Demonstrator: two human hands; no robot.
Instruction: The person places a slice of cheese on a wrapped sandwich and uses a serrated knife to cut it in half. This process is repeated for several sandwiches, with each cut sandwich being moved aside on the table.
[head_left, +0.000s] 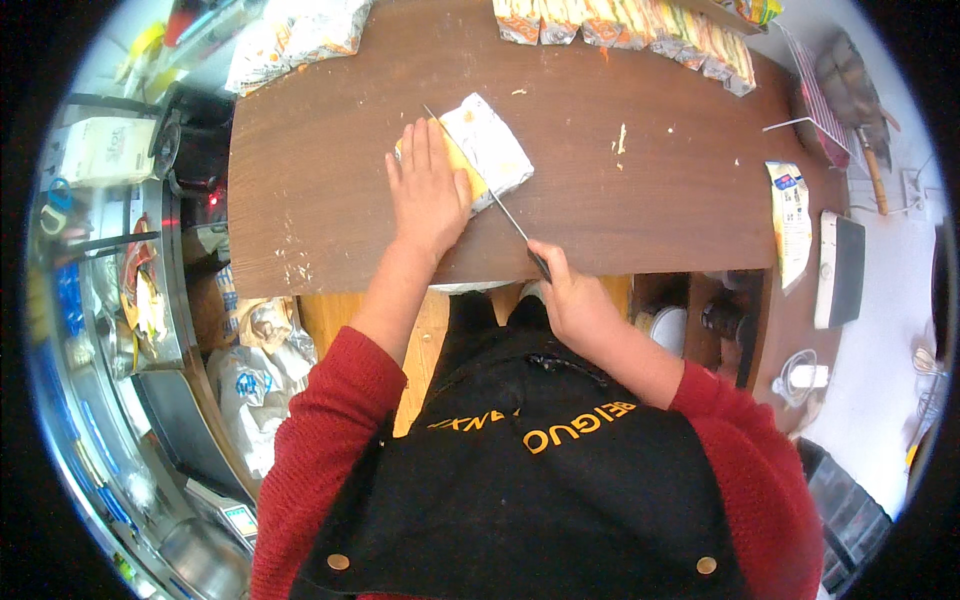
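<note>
A sandwich-like block wrapped in white printed paper (491, 146) lies at a slant on the brown wooden table (337, 165). Its left part shows yellow, and my left hand (429, 195) rests flat on that side, holding it with the thumb near the blade. In my right hand (574, 296) is a long kitchen knife (511, 215), gripped by its black handle. The blade runs diagonally across the block where yellow meets white, its tip showing past the far edge. How deep the blade sits I cannot tell.
Cut wrapped sandwiches (637, 30) stand in a row along the far right edge. Whole wrapped packs (307, 37) lie at the far left. Crumbs (621, 140) dot the tabletop. To the right are a printed pouch (789, 225) and a coiled white cable (799, 379).
</note>
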